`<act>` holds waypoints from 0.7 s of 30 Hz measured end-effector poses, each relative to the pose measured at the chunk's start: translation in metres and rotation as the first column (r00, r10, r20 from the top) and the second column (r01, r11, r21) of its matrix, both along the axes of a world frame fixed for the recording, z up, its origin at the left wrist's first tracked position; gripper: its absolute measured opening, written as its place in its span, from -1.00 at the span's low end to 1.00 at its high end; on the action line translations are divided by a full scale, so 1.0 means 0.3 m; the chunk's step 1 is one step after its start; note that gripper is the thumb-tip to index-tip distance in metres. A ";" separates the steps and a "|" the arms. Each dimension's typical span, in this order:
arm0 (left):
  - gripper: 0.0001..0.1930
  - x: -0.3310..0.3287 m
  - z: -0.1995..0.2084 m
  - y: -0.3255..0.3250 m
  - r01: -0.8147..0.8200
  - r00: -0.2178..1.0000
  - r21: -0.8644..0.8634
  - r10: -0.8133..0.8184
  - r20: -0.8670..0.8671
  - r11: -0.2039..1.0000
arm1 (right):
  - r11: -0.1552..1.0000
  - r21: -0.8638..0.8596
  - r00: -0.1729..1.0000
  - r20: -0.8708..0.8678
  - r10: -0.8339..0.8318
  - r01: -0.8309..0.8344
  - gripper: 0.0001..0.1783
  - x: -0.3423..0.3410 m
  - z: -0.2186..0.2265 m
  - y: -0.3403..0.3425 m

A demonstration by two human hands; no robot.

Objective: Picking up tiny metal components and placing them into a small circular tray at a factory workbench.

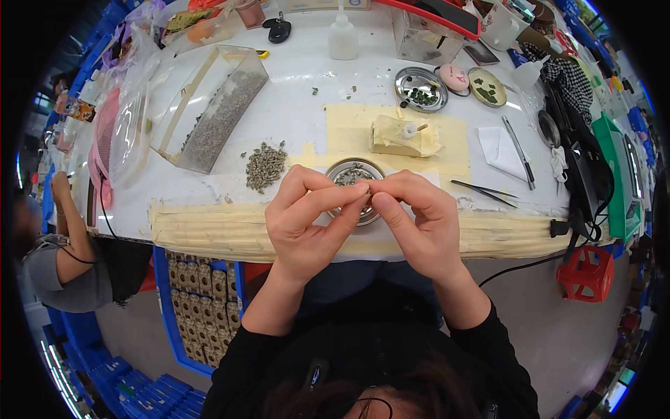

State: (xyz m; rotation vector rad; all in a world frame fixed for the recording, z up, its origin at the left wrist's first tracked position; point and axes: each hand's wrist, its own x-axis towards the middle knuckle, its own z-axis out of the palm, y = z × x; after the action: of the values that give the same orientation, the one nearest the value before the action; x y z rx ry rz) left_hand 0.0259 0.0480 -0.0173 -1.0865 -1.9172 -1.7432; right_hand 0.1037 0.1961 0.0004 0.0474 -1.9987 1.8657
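Observation:
My left hand [305, 222] and my right hand [421, 220] meet over a small round metal dish [383, 167] at the table's near edge. Thumbs and forefingers of both are pinched together, tip to tip. Whatever sits between them is too small to make out. Small grey-green pieces [352, 172] lie in the dish, partly hidden behind my fingers. Left of the dish is a loose heap of similar small pieces [264, 167]. Behind my right hand stands a block wrapped in yellowish tape [395, 137], with a small white pot and a thin stick on it.
A clear bin of grey pieces [222, 119] stands at the left. Tweezers [486, 193], a pen [517, 150] and folded white paper [499, 148] lie at the right. Farther back are a white squeeze bottle [343, 36] and a metal dish of dark green pieces [420, 89]. Another person [66, 262] sits at the left.

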 end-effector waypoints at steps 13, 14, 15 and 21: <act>-0.71 0.012 0.006 0.012 -0.111 0.978 -0.073 0.096 -0.185 0.991 | 0.978 -0.204 0.992 0.111 0.056 -0.033 -0.84 0.009 -0.009 0.007; -0.71 0.009 0.006 0.011 -0.091 0.982 -0.067 0.078 -0.175 0.994 | 0.967 -0.250 0.990 0.121 0.075 -0.043 -0.84 0.008 -0.009 0.007; -0.71 0.006 0.007 0.010 -0.071 0.984 -0.060 0.060 -0.165 0.996 | 0.946 -0.318 0.986 0.129 0.104 -0.058 -0.84 0.010 -0.007 0.006; -0.73 0.007 0.002 0.007 -0.032 0.998 -0.021 0.031 -0.062 0.999 | 0.855 -0.511 0.974 0.140 0.179 -0.084 -0.87 0.010 0.007 0.003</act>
State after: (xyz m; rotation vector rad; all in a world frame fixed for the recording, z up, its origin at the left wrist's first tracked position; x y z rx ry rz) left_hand 0.0280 0.0503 -0.0168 -1.0990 -1.9104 -1.6557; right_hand 0.1067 0.1969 0.0025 -0.1443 -1.5784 2.5088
